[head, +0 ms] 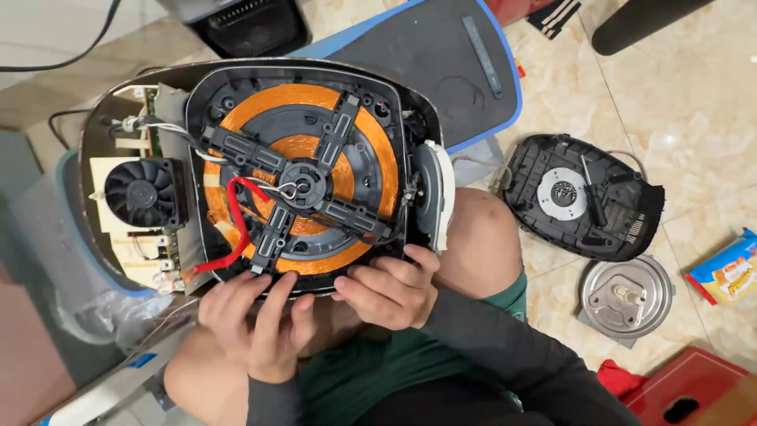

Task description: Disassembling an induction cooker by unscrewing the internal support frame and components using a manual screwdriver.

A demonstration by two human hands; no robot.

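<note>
An opened induction cooker [260, 170] rests on my lap, its inside facing up. A round orange copper coil [371, 142] fills the middle, crossed by black plastic arms [240, 150]. A red wire [240, 229] runs from the centre to the near left edge. A black fan [142, 193] sits on the left beside a circuit board. My left hand [256, 319] grips the near edge of the casing, fingers on the rim. My right hand [390, 288] holds the same edge just to the right, its thumb by the coil's edge.
On the tiled floor to the right lie a black housing part [583, 197] with a screwdriver on it, a round metal plate [627, 296], a snack packet [725, 272] and a red box [690, 390]. A dark board with a blue rim [441, 55] lies behind the cooker.
</note>
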